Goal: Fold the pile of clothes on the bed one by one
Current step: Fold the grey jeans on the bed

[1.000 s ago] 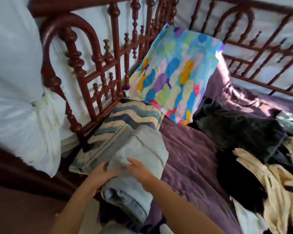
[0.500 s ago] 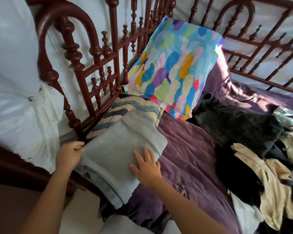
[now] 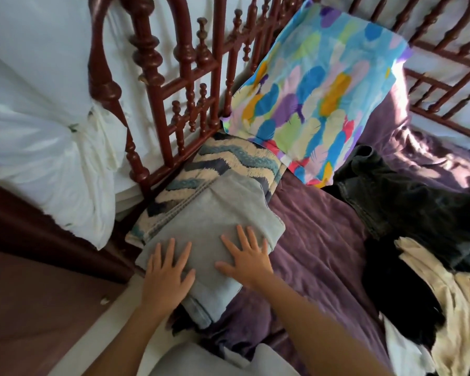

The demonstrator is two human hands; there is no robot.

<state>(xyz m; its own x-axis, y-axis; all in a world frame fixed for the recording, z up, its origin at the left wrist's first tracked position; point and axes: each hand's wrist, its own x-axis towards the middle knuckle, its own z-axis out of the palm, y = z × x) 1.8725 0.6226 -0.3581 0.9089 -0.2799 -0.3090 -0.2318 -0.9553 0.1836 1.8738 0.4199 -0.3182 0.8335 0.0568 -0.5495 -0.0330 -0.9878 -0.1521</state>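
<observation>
We find no closed grip here: the left hand [image 3: 166, 278] and the right hand [image 3: 246, 257] both lie flat, fingers straight and spread, pressing down on the folded grey garment [image 3: 215, 213] and holding nothing. The hands sit side by side on its near half, the left by its near-left corner, the right closer to its right edge. The garment's longer side runs from near left to far right, parallel to the wooden rail [image 3: 158, 77], and it rests on a folded zigzag-patterned cloth [image 3: 228, 158] at the corner of the bed [image 3: 318, 240], just below a bright feather-print pillow [image 3: 318, 85]. We judge this piece folded and being smoothed onto the stack. The coming move turns on what lies to the right: the pile of clothes [image 3: 418, 240], dark pieces over cream ones, sits across a bare strip of purple cover, well apart from the stack. The right hand is the nearer one, so we expect it to lead the reach, with the dark garment at the pile's near-left edge closest to it. White fabric [image 3: 38, 131] bunches outside the rail on the left.
</observation>
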